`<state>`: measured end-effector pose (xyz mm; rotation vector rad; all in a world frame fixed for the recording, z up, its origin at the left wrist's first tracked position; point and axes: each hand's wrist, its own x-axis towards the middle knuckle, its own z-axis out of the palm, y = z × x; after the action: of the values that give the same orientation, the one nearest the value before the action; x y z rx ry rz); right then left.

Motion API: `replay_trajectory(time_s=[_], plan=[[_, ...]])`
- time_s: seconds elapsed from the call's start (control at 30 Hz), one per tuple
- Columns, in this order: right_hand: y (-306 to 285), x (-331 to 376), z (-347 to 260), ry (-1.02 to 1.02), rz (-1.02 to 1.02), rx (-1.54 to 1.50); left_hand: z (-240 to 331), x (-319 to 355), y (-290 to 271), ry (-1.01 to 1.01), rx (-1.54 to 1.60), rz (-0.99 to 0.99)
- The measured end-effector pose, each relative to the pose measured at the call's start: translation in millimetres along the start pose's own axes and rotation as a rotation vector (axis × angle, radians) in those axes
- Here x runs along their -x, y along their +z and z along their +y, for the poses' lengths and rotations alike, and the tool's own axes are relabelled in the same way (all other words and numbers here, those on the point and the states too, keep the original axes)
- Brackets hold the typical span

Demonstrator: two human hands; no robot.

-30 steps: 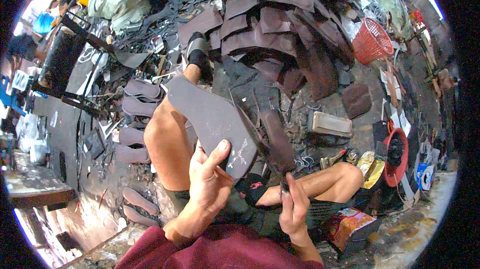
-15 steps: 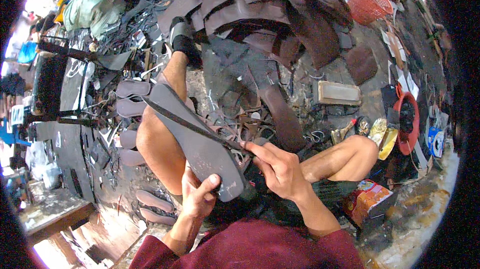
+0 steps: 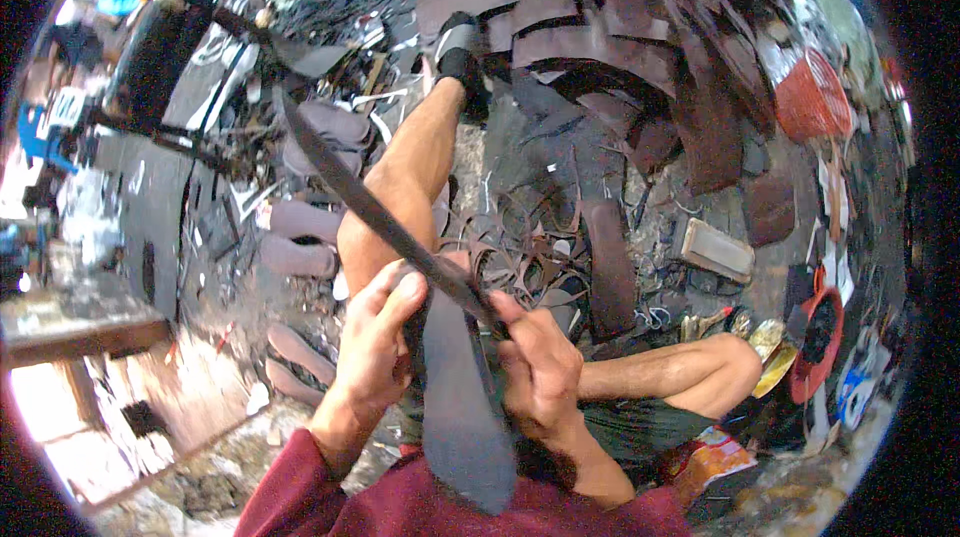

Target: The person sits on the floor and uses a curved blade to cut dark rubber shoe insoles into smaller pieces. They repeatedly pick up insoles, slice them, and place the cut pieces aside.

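Note:
A dark grey shoe sole (image 3: 465, 417) hangs between my hands, its broad end toward my shirt. My left hand (image 3: 375, 352) is closed on its left edge, thumb on top. My right hand (image 3: 540, 367) is closed at the sole's right side, pinching the near end of a long dark strip (image 3: 375, 212). That strip crosses over the sole's far end and sticks out freely to the upper left, over my left leg. Where the strip meets the sole, my fingers partly hide it.
Dark brown sheets (image 3: 600, 32) are piled ahead. Pairs of soles (image 3: 300, 352) lie at my left, with a wooden bench (image 3: 85, 332) beyond. Tangled straps (image 3: 520, 257) lie between my legs. A pale block (image 3: 717, 250), a red basket (image 3: 815, 97) and a red-rimmed bowl (image 3: 820, 342) stand right.
The sole has turned from slanting to nearly upright in the picture, its broad end now nearer my body. My left hand has moved up along its edge; the view has shifted left.

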<state>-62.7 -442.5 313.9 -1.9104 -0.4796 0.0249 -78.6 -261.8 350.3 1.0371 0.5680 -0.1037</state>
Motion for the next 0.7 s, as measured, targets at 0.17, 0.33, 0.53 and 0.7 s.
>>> replay_trajectory(time_s=[0.17,0.33,0.53,0.7], plan=[[-30,100,47,0.035,-0.020,0.114,-5,-3,-25,-0.111,0.195,-0.065],[-50,80,45,0.025,-0.065,0.266,-13,-3,-21,-0.129,0.021,-0.103],[-85,-31,31,-0.178,-0.463,0.339,-1,-4,-15,-0.154,-0.031,-0.127],[-85,-108,-2,-0.185,-0.748,0.318,3,-10,-13,-0.255,-0.260,-0.215]])
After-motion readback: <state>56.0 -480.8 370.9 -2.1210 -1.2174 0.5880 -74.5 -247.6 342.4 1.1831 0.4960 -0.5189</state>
